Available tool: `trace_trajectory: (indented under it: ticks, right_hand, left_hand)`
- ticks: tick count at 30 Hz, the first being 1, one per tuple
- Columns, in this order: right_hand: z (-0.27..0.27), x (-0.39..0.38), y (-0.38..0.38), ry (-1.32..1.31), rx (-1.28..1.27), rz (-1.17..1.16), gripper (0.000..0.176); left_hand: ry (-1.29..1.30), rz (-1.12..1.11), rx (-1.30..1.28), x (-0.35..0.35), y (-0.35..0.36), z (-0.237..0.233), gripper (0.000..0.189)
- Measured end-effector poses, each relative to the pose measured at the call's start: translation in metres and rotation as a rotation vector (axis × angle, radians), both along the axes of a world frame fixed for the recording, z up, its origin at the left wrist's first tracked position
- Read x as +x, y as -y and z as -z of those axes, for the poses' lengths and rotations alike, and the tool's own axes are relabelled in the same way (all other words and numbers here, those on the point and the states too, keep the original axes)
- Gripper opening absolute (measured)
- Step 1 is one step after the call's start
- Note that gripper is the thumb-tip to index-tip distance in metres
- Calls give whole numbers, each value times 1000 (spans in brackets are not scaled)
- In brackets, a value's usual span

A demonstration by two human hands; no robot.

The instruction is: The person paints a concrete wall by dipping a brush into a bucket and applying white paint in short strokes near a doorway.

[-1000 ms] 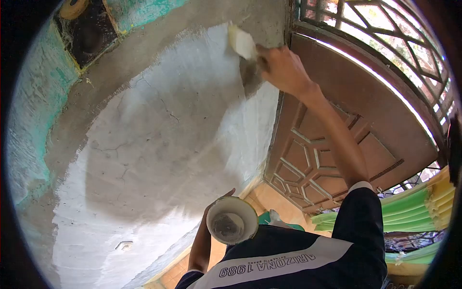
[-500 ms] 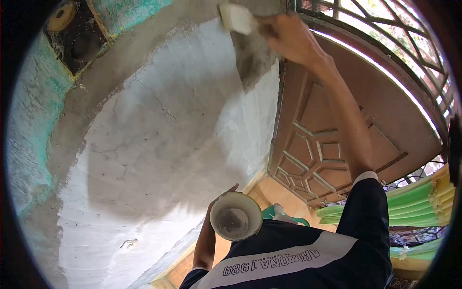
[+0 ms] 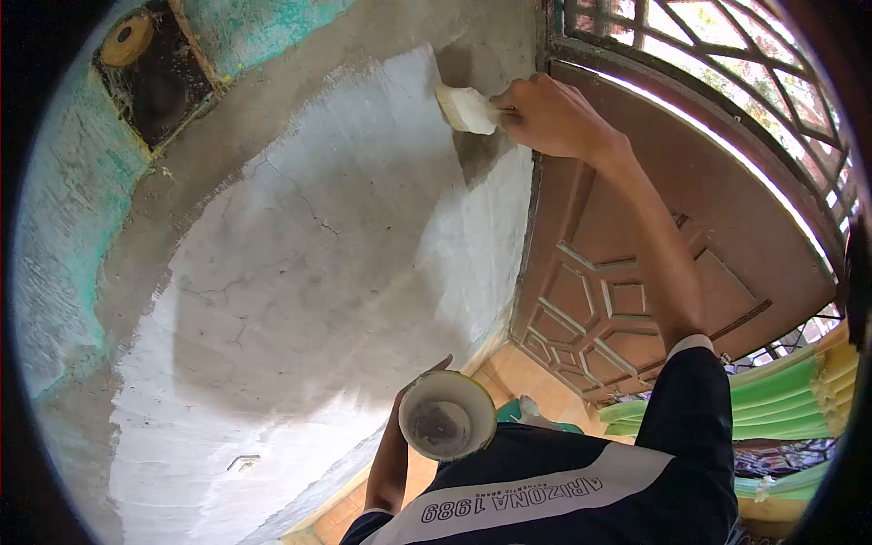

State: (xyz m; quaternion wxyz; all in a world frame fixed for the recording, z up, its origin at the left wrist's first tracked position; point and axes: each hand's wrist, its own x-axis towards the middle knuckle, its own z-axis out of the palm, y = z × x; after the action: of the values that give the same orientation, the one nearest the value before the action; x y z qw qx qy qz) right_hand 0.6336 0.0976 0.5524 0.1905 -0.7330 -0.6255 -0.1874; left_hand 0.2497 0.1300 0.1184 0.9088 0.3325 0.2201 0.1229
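Observation:
My right hand (image 3: 559,113) is closed round the handle of a wide brush (image 3: 468,110) with whitish bristles. The brush lies against the wall (image 3: 300,254), over a darker grey patch at the right edge of the white coating. Low in the view, my left hand (image 3: 413,386) is wrapped round the far side of a round tub (image 3: 447,415) held near my chest; most of its fingers are hidden behind the tub. Some whitish-grey material shows at the tub's bottom.
A brown panelled door (image 3: 627,254) stands right of the wall, beneath a metal window grille (image 3: 727,54). Green and yellow curtains (image 3: 754,391) hang at the lower right. An open electrical box (image 3: 159,86) is set in the wall at the upper left.
My right hand and the brush have moved down along the wall. The tub and my left hand have stayed nearly where they were. The view has shifted slightly.

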Motion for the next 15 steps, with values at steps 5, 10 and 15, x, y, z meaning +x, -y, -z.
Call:
trace_trajectory:
  ticks: [5, 10, 15]
  right_hand:
    - [-25, 0, 4, -63, 257, -42, 32]
    - [-19, -3, -11, -46, 329, 80, 38]
    - [-1, -2, -3, 106, 57, -28, 36]
  left_hand:
    - [-166, 43, 32, 7, -8, -4, 64]
    - [-187, 27, 168, 7, -4, -5, 65]
    - [-37, 62, 68, 4, -8, 5, 72]
